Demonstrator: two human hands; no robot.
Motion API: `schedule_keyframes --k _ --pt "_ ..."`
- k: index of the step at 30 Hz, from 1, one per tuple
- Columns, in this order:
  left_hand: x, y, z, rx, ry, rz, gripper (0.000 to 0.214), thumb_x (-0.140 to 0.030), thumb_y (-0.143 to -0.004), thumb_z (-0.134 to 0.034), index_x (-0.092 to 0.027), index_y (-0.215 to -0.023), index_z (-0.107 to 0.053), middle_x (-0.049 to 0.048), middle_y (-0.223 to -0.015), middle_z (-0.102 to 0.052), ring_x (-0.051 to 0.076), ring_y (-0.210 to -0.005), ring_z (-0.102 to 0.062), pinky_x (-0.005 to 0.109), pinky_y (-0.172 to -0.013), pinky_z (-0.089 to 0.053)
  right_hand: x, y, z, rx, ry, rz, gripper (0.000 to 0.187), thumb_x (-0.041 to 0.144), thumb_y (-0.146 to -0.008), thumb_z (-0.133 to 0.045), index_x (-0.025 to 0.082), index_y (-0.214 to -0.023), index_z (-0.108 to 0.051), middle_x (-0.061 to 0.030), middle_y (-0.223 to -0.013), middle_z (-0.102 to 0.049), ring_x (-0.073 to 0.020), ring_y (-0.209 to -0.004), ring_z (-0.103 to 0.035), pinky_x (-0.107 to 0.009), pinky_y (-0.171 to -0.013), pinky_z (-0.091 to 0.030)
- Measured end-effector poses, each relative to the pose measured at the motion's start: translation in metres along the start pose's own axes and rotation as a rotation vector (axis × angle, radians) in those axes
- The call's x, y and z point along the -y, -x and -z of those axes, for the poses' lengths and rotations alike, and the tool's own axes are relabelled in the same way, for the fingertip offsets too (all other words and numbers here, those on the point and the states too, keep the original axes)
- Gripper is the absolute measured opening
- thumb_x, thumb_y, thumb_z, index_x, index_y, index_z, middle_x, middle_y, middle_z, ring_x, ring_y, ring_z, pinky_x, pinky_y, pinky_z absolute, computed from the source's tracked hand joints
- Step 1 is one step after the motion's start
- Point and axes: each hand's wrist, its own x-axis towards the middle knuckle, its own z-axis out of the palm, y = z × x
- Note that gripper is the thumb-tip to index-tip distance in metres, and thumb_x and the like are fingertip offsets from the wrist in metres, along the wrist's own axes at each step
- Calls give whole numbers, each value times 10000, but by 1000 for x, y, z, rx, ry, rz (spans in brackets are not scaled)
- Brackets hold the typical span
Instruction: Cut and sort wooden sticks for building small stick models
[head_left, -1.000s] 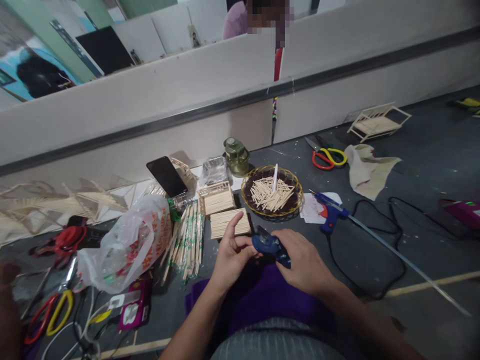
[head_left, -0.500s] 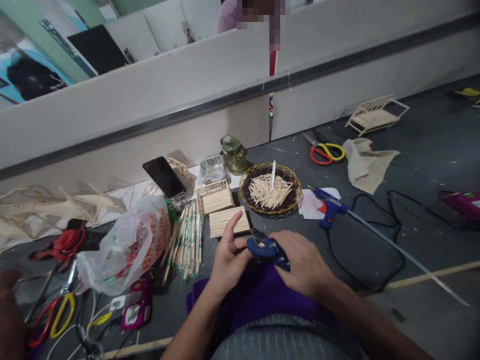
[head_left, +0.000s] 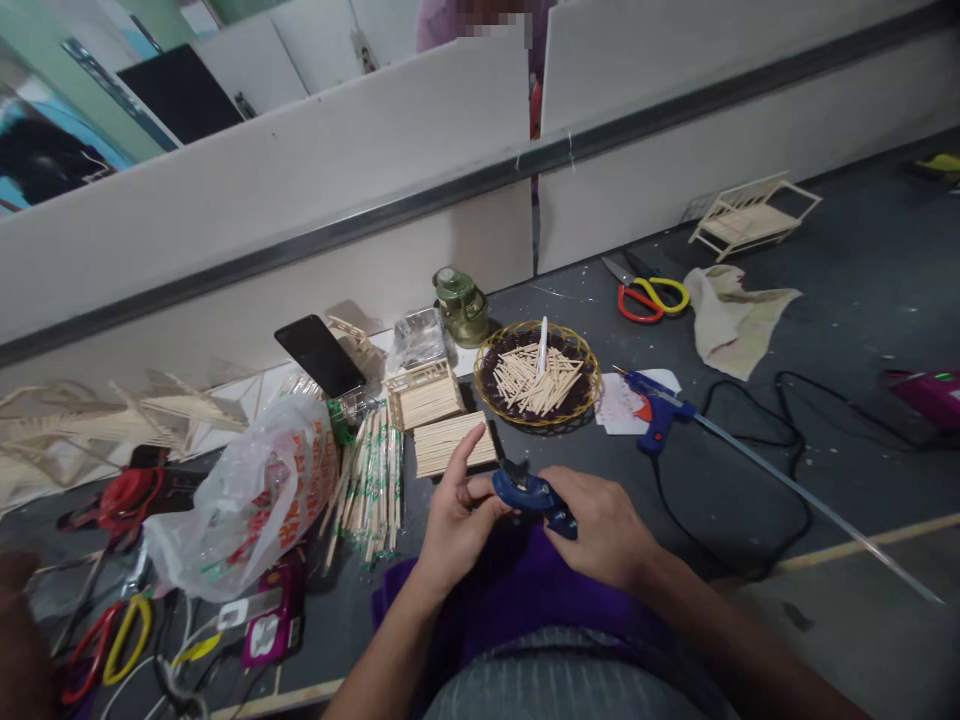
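Observation:
My right hand point(head_left: 600, 520) is wrapped round the handles of blue-handled cutters point(head_left: 529, 492), which look like pruning shears, held above my lap. Close by, my left hand point(head_left: 457, 525) has its fingers pinched together at the head of the cutters, with one finger pointing up. Whatever lies in that pinch is too small or hidden to make out. Just beyond the left fingers is a flat panel of pale sticks point(head_left: 454, 445). Behind it stands a small stick-built piece point(head_left: 425, 397) with a railed back. A woven basket point(head_left: 484, 400) holds many short cut sticks and a white pen-like object.
Wrapped chopsticks point(head_left: 379, 485) and a plastic bag point(head_left: 247, 510) lie to the left, near a phone point(head_left: 319, 355) and a green bottle point(head_left: 460, 305). On the right are a blue glue gun point(head_left: 660, 415), scissors point(head_left: 651, 300), a cloth point(head_left: 739, 320) and a small stick bench point(head_left: 754, 220). Another person's hand point(head_left: 19, 620) shows at far left.
The cutters have tilted slightly, and the pale bit visible at their jaws before no longer shows. Both hands stay nearly in place while the camera view shifts a little.

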Motion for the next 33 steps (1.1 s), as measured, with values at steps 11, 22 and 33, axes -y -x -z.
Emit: schedule_keyframes --k 11,22,33 --pt "6 -2 5 -24 -154 -50 789 -253 -819 -702 -245 -1493 -290 -44 -640 -619 69 -566 -455 153 -582 -388 0 -2 3 -4 -49 16 365 135 -711 -540 192 -1072 -530 -81 -984 -638 -250 -934 -588 -367 -833 -440" --pt "7 -3 5 11 -174 -73 794 -245 -826 -694 -221 -1499 -274 -65 -596 -553 65 -550 -406 157 -572 -370 0 2 2 50 -124 -53 314 142 -720 -526 208 -1027 -534 -51 -939 -639 -229 -894 -599 -327 -789 -427" --pt "20 -10 8 56 -101 -34 849 -233 -806 -719 -223 -1507 -240 -30 -683 -675 92 -632 -576 188 -669 -446 -13 3 -8 143 -86 -86 174 196 -758 -525 227 -927 -500 -12 -802 -642 -200 -744 -623 -273 -642 -362"
